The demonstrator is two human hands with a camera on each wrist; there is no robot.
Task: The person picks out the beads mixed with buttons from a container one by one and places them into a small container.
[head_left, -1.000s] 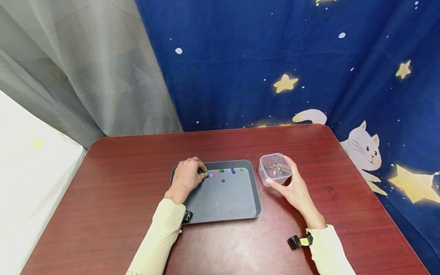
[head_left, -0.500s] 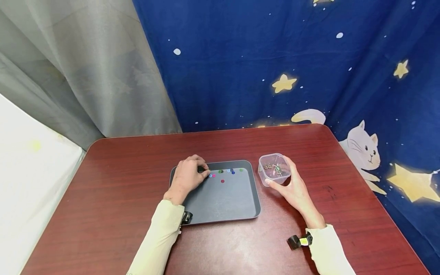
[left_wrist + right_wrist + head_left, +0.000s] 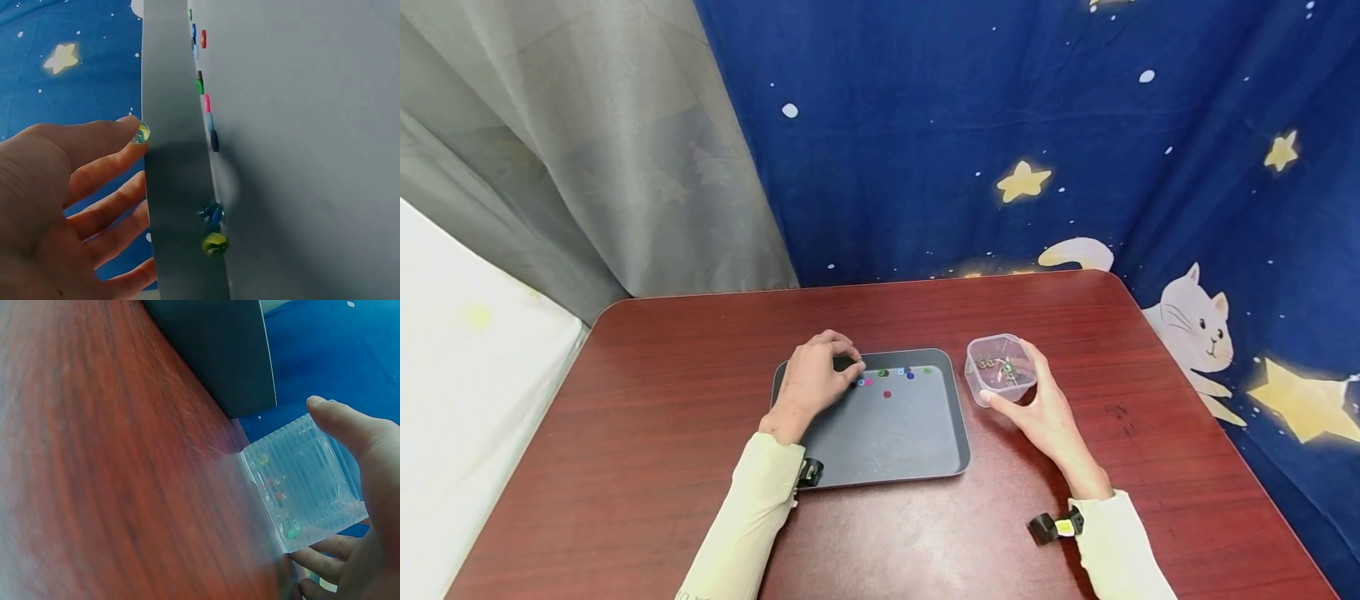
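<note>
My left hand (image 3: 814, 379) is over the far-left part of the grey tray (image 3: 887, 450). Between its thumb and index fingertip it pinches a clear marble with yellow in it (image 3: 141, 132), best seen in the left wrist view. A blue marble (image 3: 211, 213) and a yellow-green marble (image 3: 215, 244) lie against the tray's far wall, hidden by the hand in the head view. My right hand (image 3: 1041, 412) grips a clear plastic box (image 3: 306, 487) beside the tray. Inside the box are a green marble (image 3: 291, 530) and other small pieces, too small to tell.
Several small round buttons lie along the tray's far side, among them a pink button (image 3: 207, 103) and a dark blue button (image 3: 215, 140). A red button (image 3: 887, 394) lies nearer the middle. The brown table (image 3: 647, 400) surrounds the tray, with curtains behind.
My left hand has shifted slightly right, its fingertips lifting from the tray's far-left side with the marble. The right hand and the box have stayed in place.
</note>
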